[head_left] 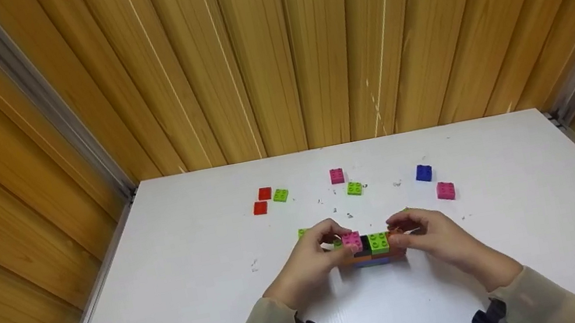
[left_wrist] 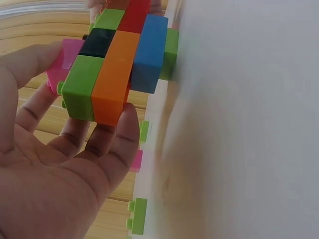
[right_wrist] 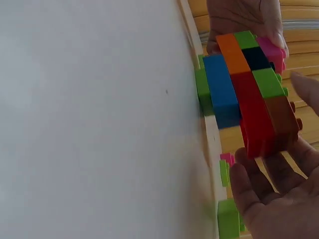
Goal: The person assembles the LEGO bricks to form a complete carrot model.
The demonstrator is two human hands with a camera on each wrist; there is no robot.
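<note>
The block assembly [head_left: 372, 249] sits on the white table [head_left: 170, 300], near the front edge and roughly centred between both hands. It is built from stacked bricks in layers: the wrist views show a green brick against the table surface, a blue one above it, then orange and red, then green, black and brown. A pink brick [head_left: 352, 241] and a green brick [head_left: 378, 241] lie on top, side by side.

The left hand [head_left: 311, 261] grasps the left end of the assembly — in the left wrist view the thumb [left_wrist: 122, 144] presses on the orange end face and the fingers curl around the pink brick [left_wrist: 62, 64]. The right hand [head_left: 436, 236] holds the right end; in the right wrist view its fingertips [right_wrist: 249, 164] touch the red end of the stack, with the thumb near the upper side.

Loose bricks lie farther back on the table, well apart from the hands:
- two red bricks [head_left: 262, 201] and a green one [head_left: 280, 195] at the left;
- a pink brick [head_left: 336, 176] and a green brick [head_left: 354, 189] in the middle;
- a blue brick [head_left: 423, 173] and a pink brick [head_left: 445, 190] at the right.

One more green brick [head_left: 302, 233] shows just behind the left hand. Wooden panelling [head_left: 268, 52] encloses the table on three sides.
</note>
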